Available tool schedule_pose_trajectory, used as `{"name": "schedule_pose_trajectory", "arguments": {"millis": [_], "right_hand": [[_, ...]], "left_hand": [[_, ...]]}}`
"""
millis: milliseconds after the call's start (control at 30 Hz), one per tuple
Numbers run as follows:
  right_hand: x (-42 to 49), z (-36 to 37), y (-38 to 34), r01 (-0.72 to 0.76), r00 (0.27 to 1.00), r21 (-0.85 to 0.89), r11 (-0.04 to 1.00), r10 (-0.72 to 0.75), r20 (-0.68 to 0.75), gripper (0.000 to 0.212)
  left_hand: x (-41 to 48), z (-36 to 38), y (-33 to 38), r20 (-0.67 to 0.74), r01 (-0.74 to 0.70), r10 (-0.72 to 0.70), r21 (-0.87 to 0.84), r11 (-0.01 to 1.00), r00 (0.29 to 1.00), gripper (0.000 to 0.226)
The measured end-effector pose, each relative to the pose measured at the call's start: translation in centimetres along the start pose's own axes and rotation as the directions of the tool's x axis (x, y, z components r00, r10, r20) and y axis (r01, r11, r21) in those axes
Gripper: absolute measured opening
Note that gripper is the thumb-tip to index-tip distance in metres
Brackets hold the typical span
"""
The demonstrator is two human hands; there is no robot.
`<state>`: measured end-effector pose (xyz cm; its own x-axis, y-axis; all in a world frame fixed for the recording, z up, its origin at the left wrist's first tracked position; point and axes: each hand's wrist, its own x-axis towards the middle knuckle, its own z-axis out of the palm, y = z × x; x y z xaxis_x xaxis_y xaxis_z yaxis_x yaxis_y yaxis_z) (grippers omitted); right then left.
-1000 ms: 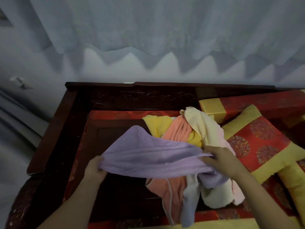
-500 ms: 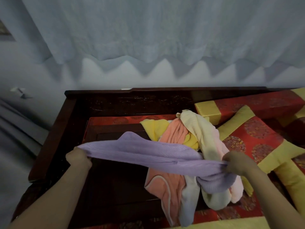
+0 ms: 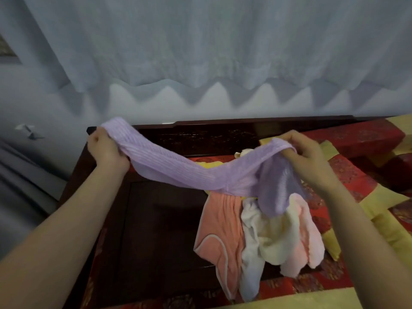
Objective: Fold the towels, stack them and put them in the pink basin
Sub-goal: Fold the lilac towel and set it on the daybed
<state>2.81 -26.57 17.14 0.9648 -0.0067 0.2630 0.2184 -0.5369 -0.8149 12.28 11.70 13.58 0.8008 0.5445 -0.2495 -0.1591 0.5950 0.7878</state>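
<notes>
A ribbed lilac towel (image 3: 178, 168) hangs stretched in the air between my hands. My left hand (image 3: 107, 150) grips its left end, raised near the wooden frame's back left corner. My right hand (image 3: 305, 157) grips the other end, and a loose part of the towel droops below it. Under the towel lies a heap of unfolded towels: a salmon one (image 3: 218, 237), a cream one (image 3: 267, 230), a pale pink one (image 3: 310, 237) and a bit of yellow (image 3: 209, 164). No pink basin is in view.
The heap lies on a dark wooden panel (image 3: 160, 230) with a raised dark frame (image 3: 214, 134). Red and yellow patterned cushions (image 3: 356, 181) lie to the right. A pale curtain (image 3: 200, 41) hangs behind, above a white wall.
Both hands have risen and moved apart, lifting the lilac towel off the heap and stretching it out. My left hand went up and left, my right hand up and right.
</notes>
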Motion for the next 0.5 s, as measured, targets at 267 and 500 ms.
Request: {"name": "schedule_pose_trajectory", "arguments": {"millis": [267, 500], "right_hand": [[3.3, 4.8, -5.8, 0.12, 0.929, -0.499, 0.859, 0.08, 0.36, 0.027], [1.9, 8.2, -2.4, 0.152, 0.921, -0.437, 0.886, 0.034, 0.389, 0.036]], "left_hand": [[-8.3, 3.2, -3.2, 0.777, -0.556, -0.016, 0.465, 0.689, 0.629, 0.028], [-10.8, -1.5, -9.2, 0.805, -0.726, -0.365, 0.585, 0.362, 0.467, 0.036]]}}
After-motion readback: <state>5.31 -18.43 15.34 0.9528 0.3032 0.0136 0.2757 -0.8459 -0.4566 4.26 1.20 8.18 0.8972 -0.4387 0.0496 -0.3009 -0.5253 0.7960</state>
